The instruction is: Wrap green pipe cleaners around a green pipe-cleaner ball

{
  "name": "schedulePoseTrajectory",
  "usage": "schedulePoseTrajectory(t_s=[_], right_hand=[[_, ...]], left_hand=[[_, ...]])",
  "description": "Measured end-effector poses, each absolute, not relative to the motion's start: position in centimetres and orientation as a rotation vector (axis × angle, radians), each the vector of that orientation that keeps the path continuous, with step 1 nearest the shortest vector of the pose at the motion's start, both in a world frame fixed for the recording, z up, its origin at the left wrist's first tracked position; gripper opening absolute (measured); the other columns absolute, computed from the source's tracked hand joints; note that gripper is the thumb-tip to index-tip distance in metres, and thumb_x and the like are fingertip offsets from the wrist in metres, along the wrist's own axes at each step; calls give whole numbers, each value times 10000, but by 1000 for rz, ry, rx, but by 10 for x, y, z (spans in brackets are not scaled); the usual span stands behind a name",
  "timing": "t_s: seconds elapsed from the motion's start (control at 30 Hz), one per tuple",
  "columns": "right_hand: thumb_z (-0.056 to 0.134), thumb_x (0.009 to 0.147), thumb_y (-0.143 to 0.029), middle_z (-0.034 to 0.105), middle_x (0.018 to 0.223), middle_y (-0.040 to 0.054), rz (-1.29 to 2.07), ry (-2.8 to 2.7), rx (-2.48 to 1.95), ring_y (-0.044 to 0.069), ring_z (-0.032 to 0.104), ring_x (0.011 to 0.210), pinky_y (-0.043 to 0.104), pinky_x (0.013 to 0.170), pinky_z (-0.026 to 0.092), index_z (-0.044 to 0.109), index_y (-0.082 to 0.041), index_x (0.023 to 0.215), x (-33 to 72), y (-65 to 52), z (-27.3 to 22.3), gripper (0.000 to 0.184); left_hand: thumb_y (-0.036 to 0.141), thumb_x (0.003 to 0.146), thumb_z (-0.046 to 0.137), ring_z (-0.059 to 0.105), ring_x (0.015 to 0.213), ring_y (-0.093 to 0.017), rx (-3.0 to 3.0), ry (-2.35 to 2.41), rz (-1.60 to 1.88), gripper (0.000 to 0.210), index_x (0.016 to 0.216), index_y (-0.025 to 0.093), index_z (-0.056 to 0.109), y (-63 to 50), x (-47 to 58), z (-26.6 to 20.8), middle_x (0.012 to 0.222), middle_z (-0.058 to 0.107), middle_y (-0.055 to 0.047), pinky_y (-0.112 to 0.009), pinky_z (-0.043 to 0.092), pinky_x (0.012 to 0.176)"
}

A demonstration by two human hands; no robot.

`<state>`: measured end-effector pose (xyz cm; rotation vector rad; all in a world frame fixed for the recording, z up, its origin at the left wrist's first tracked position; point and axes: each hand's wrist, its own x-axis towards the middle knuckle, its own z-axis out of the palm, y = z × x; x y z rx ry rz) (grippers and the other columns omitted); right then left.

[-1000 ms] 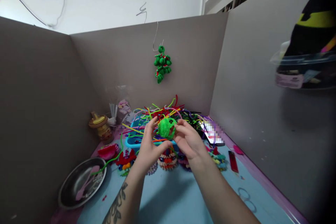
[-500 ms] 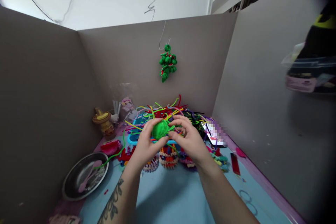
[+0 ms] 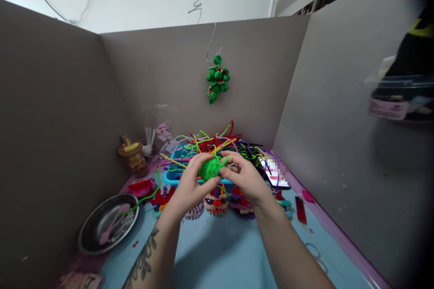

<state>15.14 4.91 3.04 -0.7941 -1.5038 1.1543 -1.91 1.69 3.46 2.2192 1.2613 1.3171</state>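
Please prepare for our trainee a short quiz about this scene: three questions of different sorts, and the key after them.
1. True or false: the green ball is lying loose in the blue tray, with no hand on it.
2. What is the main colour of the hanging ornament?
A) white
B) green
C) blue
3. Fill the gap: the pink tool lies in the ____.

Key: 1. False; the left hand holds it. 2. B. 3. metal bowl.

Left hand (image 3: 191, 184) around green ball (image 3: 209, 169), right hand (image 3: 247, 179) holding its strand (image 3: 225, 161); blue tray (image 3: 170, 181) behind, metal bowl (image 3: 101, 219) at left.
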Motion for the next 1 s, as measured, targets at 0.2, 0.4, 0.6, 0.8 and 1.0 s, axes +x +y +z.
schedulePoseTrajectory(t_s=[0.2,0.4,0.6,0.8,1.0], right_hand=[[733,644,-354,532,1164,78,1210,-1383,-770,239,541,1032,361,835,435,579,-189,639,149,46,33,225],[669,662,-267,593,1030,52,1173,-1259,-764,229,541,1015,347,895,384,545,-190,602,143,44,30,158],[627,708,-279,587,1059,87,1039,-1311,-822,258,511,1129,368,958,341,586,-188,587,143,46,27,157],[602,742,-284,552,1099,92,823,-1333,-916,252,542,1061,374,896,400,605,-189,639,141,45,26,140],[596,791,-279,537,1030,75,737,-1446,-848,208,565,939,328,784,456,615,-191,702,142,42,27,126]], left_hand=[[359,774,686,488,1224,-260,2245,1202,1241,555,1286,263,497,17,-21,36,1307,551,-97,-410,383,1031],[312,734,730,489,1221,-265,2283,1205,1249,579,1273,245,531,16,-19,36,1290,563,-105,-420,398,1023],[347,761,702,489,1214,-254,2323,1220,1221,541,1261,237,527,14,-19,37,1270,569,-104,-424,395,1025],[311,820,630,488,1200,-223,2284,1290,1223,447,1244,242,507,14,-17,35,1279,542,-82,-380,422,996],[305,804,642,456,1231,-237,2288,1338,1266,546,1300,231,427,15,-12,32,1314,507,-95,-403,380,1031]])
